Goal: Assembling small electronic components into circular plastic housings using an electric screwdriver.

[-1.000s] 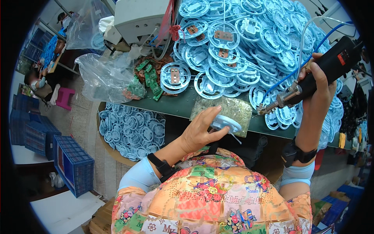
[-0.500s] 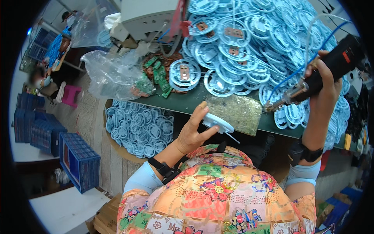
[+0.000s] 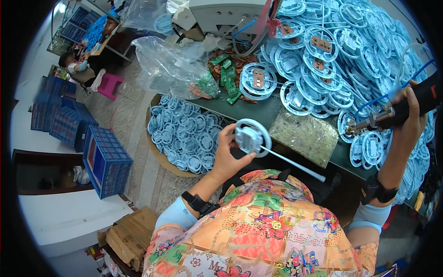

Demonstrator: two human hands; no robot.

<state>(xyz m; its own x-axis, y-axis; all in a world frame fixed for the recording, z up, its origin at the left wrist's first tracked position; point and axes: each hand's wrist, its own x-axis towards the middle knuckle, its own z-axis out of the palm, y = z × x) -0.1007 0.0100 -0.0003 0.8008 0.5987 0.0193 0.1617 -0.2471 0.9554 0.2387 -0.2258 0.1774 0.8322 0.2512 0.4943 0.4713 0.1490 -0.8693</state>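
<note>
My left hand (image 3: pixel 225 161) pinches a light-blue plastic ring part (image 3: pixel 249 139) by its rim, between thumb and fingers. The ring faces up, and its long thin stem points to the lower right over my lap. My right hand (image 3: pixel 415 113) is wrapped round a black power screwdriver (image 3: pixel 392 119) with a metal nose and a blue hose. Its tip hangs by the bench edge near several loose ring parts. Between my hands a yellowish block (image 3: pixel 304 137) wrapped in clear plastic lies at the bench edge.
A tall heap of light-blue ring parts (image 3: pixel 364 55) covers the bench. Green circuit boards (image 3: pixel 227 77) lie beside a clear plastic bag (image 3: pixel 168 69). Below left stands a round container (image 3: pixel 159 154) full of blue parts. Blue crates (image 3: pixel 108 159) and a seated person are farther left.
The view has swung, so the bench sits farther right. My left hand has tipped the ring part from nearly edge-on to face up, its stem now showing. The screwdriver stays in my right hand.
</note>
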